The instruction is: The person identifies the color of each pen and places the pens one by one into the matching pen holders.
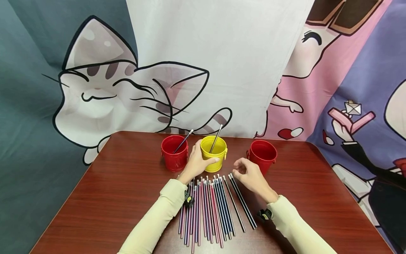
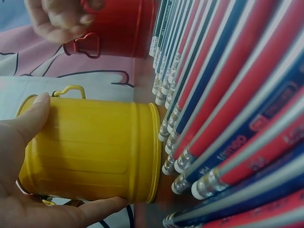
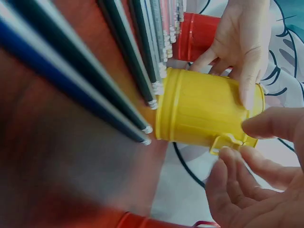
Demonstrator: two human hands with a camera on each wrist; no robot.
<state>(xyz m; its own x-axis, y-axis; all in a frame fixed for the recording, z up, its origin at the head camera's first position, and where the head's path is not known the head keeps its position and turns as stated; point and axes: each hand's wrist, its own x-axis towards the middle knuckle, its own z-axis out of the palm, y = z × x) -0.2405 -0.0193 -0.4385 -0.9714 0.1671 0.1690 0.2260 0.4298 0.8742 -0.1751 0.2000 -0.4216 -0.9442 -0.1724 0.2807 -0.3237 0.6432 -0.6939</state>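
In the head view my left hand (image 1: pixel 197 161) holds a yellow bucket (image 1: pixel 217 166) at the table's far side, thumb across its front. One pencil (image 1: pixel 217 137) leans inside that bucket, its eraser end up. The left wrist view shows the fingers and thumb spread around the yellow wall (image 2: pixel 90 147). Just right of the bucket hovers my right hand (image 1: pixel 252 177), fingers loosely bent with nothing between them. In the right wrist view its fingertips come close to the bucket's side handle (image 3: pixel 225 141). Many pencils (image 1: pixel 206 208) lie side by side in front, erasers facing the buckets.
A red bucket (image 1: pixel 175 163) with one pencil (image 1: pixel 184 141) in it stands left of the yellow one. Another red bucket (image 1: pixel 264 164) stands behind my right hand. The brown table (image 1: pixel 120 197) ends at a printed cloth backdrop (image 1: pixel 222 53).
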